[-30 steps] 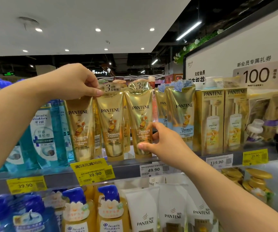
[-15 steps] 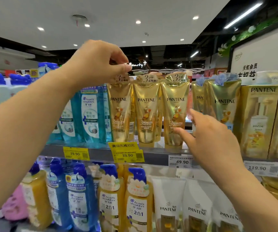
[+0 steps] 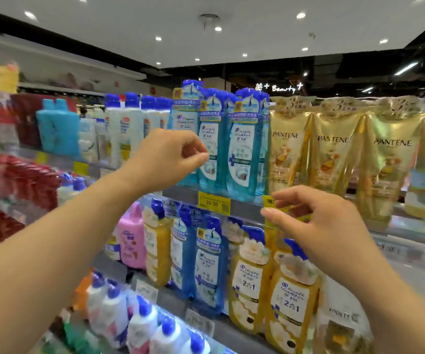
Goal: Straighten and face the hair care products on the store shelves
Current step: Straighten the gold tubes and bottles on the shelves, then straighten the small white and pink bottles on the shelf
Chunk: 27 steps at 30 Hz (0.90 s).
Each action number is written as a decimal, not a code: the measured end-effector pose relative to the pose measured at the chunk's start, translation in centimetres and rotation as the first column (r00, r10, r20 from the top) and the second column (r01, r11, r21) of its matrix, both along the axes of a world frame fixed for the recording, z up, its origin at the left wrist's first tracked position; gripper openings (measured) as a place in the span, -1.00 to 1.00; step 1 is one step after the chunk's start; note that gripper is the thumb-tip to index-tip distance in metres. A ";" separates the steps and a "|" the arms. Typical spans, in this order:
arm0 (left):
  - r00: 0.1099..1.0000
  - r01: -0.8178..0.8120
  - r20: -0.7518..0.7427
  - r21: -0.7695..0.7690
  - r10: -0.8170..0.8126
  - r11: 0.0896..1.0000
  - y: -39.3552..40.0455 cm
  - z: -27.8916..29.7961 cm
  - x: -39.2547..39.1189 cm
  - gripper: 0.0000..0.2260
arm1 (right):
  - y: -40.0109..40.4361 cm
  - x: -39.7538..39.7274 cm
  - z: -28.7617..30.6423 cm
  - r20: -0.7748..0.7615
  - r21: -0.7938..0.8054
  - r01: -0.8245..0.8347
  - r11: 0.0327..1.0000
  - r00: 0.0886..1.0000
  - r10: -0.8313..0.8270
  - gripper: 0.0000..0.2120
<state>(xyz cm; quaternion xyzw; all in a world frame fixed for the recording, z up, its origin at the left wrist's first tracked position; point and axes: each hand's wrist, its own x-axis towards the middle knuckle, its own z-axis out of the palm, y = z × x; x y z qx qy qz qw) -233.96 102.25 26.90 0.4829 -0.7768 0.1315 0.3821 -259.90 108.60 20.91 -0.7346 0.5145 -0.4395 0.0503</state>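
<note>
Three gold Pantene tubes (image 3: pixel 339 154) stand upright in a row on the upper shelf at the right, labels facing me. To their left stand blue-green Head & Shoulders bottles (image 3: pixel 242 149). My left hand (image 3: pixel 165 159) hovers in front of those blue-green bottles with fingers loosely curled and holds nothing. My right hand (image 3: pixel 318 226) is raised lower down, in front of the yellow price tag on the shelf edge (image 3: pixel 242 208), fingers relaxed and empty. Neither hand touches a product.
The shelf below holds yellow 2-in-1 bottles (image 3: pixel 290 302), blue bottles (image 3: pixel 206 261) and a pink bottle (image 3: pixel 132 238). White bottles with blue caps (image 3: pixel 142 325) fill the lowest shelf. Red and white products blur at the far left.
My view has swung left. My left hand let go of the top of the leftmost gold tube and dropped down-left. My right hand pulled back from the tubes and lowered.
</note>
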 end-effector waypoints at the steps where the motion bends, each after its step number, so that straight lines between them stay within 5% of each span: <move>1: 1.000 0.009 0.000 0.034 -0.009 0.999 0.2 -0.9 1.0 -0.88 | -0.2 1.2 -0.3 0.008 0.024 -0.035 0.999 0.999 0.035 -0.70; 14: 0.935 0.215 -0.333 0.261 -0.121 0.941 4.2 -9.6 17.4 -0.95 | 0.2 21.9 -5.4 0.373 0.195 -0.247 0.949 0.914 0.161 -0.87; 22: 0.880 0.273 -0.469 0.372 -0.074 0.887 4.6 -15.0 28.0 -0.91 | -1.0 33.6 -7.4 0.442 0.268 -0.322 0.908 0.878 0.181 -0.84; 27: 0.858 0.294 -0.502 0.306 -0.108 0.905 2.0 -14.4 31.0 -0.92 | -3.7 37.1 -6.6 0.415 0.262 -0.305 0.916 0.892 0.178 -0.77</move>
